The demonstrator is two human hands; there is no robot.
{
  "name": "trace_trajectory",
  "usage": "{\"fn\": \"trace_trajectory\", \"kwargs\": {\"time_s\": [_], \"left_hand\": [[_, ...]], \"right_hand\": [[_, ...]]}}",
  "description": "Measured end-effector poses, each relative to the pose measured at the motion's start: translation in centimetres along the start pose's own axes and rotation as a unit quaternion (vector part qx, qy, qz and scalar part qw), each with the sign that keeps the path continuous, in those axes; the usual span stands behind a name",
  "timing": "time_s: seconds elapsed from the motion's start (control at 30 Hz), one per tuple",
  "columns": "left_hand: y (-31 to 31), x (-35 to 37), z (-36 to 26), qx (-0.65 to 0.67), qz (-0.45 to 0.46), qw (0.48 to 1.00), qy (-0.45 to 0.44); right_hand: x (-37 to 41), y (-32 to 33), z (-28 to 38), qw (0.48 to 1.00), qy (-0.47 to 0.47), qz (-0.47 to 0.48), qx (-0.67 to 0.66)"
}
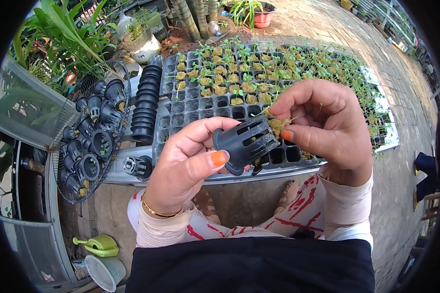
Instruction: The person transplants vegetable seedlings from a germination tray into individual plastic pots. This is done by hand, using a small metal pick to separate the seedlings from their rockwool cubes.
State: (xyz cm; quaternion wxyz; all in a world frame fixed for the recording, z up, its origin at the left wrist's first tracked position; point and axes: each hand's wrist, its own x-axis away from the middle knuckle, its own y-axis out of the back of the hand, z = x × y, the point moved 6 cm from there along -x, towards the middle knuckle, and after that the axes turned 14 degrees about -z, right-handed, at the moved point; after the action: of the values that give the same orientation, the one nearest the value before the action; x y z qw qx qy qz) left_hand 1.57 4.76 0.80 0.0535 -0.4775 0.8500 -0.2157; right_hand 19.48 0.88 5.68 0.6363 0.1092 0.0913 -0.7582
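My left hand (186,166) grips a black slotted net pot (244,144), tilted on its side with its slotted end toward the right. At that end, my right hand (322,122) pinches a brownish growing plug (278,126) between thumb and fingers. The plug touches the pot's slotted end; how far it sits inside is hidden. Beneath both hands lies a black seedling tray (181,107), many of its cells holding plugs with small green seedlings (249,77). Toward its left and front, several cells hold no plug.
A wire basket (58,166) of net pots stands at the left. Beside it are a stack of nested black pots (144,105) and a single net pot (138,167). A green watering can (102,245) and pale bucket (104,273) are below left. Leafy plants (58,29) grow behind.
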Motion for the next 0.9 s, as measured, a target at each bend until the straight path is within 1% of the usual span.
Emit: {"fn": "trace_trajectory", "kwargs": {"time_s": [0.1,0.17,0.3,0.33,0.4,0.43,0.47,0.5,0.53,0.57,0.6,0.67,0.7,0.77,0.9], "left_hand": [[-0.1,0.0,0.2,0.008,0.001,1.0,0.008],[-0.1,0.0,0.3,0.0,0.001,1.0,0.007],[-0.1,-0.2,0.4,-0.011,0.008,1.0,0.015],[-0.3,-0.2,0.4,-0.011,0.008,1.0,0.015],[-0.8,-0.2,0.2,0.036,0.0,0.999,0.015],[-0.8,-0.2,0.2,0.036,0.0,0.999,0.014],[-0.9,-0.1,0.2,0.077,0.018,0.997,0.021],[-1.1,0.0,0.1,0.117,0.037,0.992,0.028],[-1.1,0.0,0.2,0.117,0.037,0.992,0.027],[-1.0,-0.1,0.0,0.079,0.038,0.996,-0.013],[-1.0,-0.1,-0.3,0.04,0.039,0.997,-0.054],[-0.8,0.0,-0.4,0.042,0.035,0.997,-0.058],[-0.7,0.0,-0.5,0.044,0.03,0.997,-0.061],[-0.6,0.0,-0.5,0.032,0.023,0.997,-0.073],[-0.4,0.1,-0.5,-0.002,0.001,0.996,-0.084]], "right_hand": [[0.0,0.0,0.2,1.0,0.012,-0.003,0.013],[0.0,0.0,0.2,0.999,0.016,-0.003,0.046],[0.1,0.0,0.3,0.998,-0.004,-0.012,0.064],[0.2,0.0,0.4,0.998,0.007,-0.017,0.068],[0.2,0.0,0.5,0.997,0.018,-0.022,0.071],[0.3,0.0,0.9,0.996,0.042,-0.027,0.079],[0.3,0.0,1.2,0.993,0.067,-0.031,0.087],[0.2,0.0,1.1,0.993,0.068,-0.031,0.088],[0.3,0.0,1.3,0.99,0.102,-0.026,0.093],[0.3,0.0,1.6,0.986,0.136,-0.021,0.098],[0.4,0.1,1.7,0.985,0.137,-0.021,0.099],[0.3,0.4,1.5,0.995,0.085,-0.018,0.056],[0.4,0.3,1.7,0.995,0.086,-0.016,0.057],[0.3,0.5,1.2,0.998,0.025,-0.031,0.043],[0.4,0.3,0.9,0.999,0.022,-0.013,0.042]]}}
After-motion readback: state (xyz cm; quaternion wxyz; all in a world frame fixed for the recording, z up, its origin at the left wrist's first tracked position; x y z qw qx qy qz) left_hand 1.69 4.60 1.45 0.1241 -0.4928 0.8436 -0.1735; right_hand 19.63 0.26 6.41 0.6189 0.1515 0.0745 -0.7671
